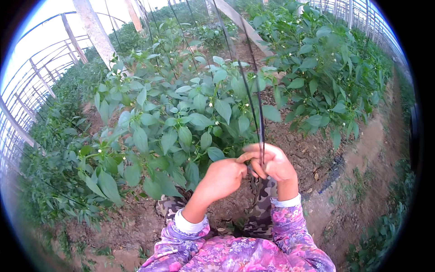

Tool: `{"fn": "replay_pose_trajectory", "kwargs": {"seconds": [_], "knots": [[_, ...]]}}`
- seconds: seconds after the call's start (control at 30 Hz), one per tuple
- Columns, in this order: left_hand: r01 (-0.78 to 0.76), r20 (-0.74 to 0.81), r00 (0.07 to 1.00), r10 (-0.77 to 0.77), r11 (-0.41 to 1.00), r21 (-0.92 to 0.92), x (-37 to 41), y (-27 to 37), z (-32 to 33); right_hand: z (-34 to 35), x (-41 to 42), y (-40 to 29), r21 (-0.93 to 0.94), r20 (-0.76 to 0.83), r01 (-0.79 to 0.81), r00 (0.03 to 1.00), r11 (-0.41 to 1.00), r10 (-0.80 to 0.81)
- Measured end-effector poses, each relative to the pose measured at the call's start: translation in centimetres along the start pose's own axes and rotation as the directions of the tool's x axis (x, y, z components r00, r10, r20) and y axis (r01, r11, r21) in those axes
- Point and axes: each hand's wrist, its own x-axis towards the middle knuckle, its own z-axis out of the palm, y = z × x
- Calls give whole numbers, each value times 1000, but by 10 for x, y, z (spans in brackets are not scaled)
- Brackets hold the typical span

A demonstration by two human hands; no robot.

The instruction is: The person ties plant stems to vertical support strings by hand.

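Observation:
Two strands of black twine (260,112) come down from above and draw together where my right hand (278,163) grips them. Beside it, my left hand (224,175) has its fingers curled in, and its fingertips meet those of the right hand at the twine. Whether the left fingers hold an end of it is hidden. Just beyond both hands stands a leafy pepper plant (185,125) with small white flowers. A round green pepper (217,130) shows among its leaves.
More pepper plants (316,81) grow to the right. A concrete post (97,32) rises at the back left, and a slanted beam (244,27) crosses behind the twine. Other dark strings (180,27) hang over the row. Bare soil (136,221) lies around my knees.

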Motion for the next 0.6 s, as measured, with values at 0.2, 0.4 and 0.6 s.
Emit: {"fn": "replay_pose_trajectory", "kwargs": {"seconds": [0.2, 0.4, 0.6], "knots": [[-54, -270, 962, -27, 957, -287, 19, -33, -2, -32, -72, -17, 258, 179, 448, 848, 856, -498], [-8, -397, 848, -352, 739, -674, 109, -84, 9, -129, -234, -79, -679, -676, 257, 144, 687, -722], [302, -613, 665, -427, 904, -302, 108, -132, -21, -121, -260, -60, -507, -408, -828, -16, 241, -913]]}}
